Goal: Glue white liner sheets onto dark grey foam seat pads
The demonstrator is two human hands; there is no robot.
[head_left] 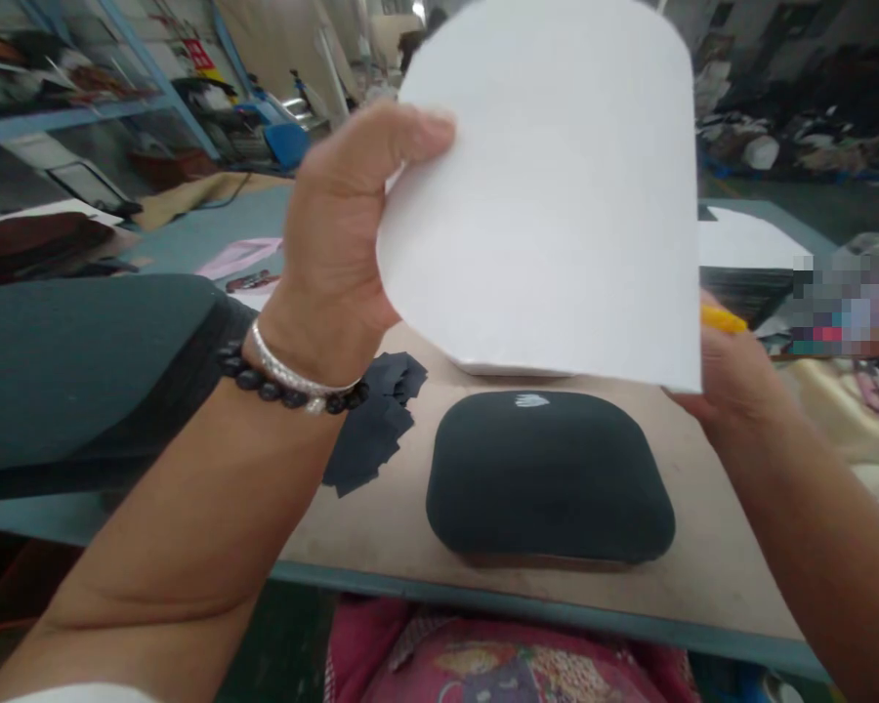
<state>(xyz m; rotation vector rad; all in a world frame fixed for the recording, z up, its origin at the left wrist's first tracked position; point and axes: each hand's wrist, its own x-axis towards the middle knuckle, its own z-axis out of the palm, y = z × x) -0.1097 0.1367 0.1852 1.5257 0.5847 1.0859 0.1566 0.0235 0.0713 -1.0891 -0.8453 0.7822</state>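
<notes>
My left hand (344,225), wearing a silver bangle and black beads, is closed on the left edge of a white sheet (549,195). Its thumb lies on the near face. The sheet has rounded corners and is raised above the table, tilted toward me. At its lower right corner is my right hand (736,376), its fingers mostly hidden behind the sheet. A slim yellow object (724,318) sticks out of that hand; its kind is hidden. Below lies a dark rounded panel (549,478) with a small pale mark (531,400) near its far edge.
Left of the panel is a pile of small dark pieces (377,420) on the tan tabletop (381,532). A tall stack of dark panels (95,371) stands at left. Behind on the right, another dark stack (747,283) carries a white sheet. Blue shelving (124,112) rises behind.
</notes>
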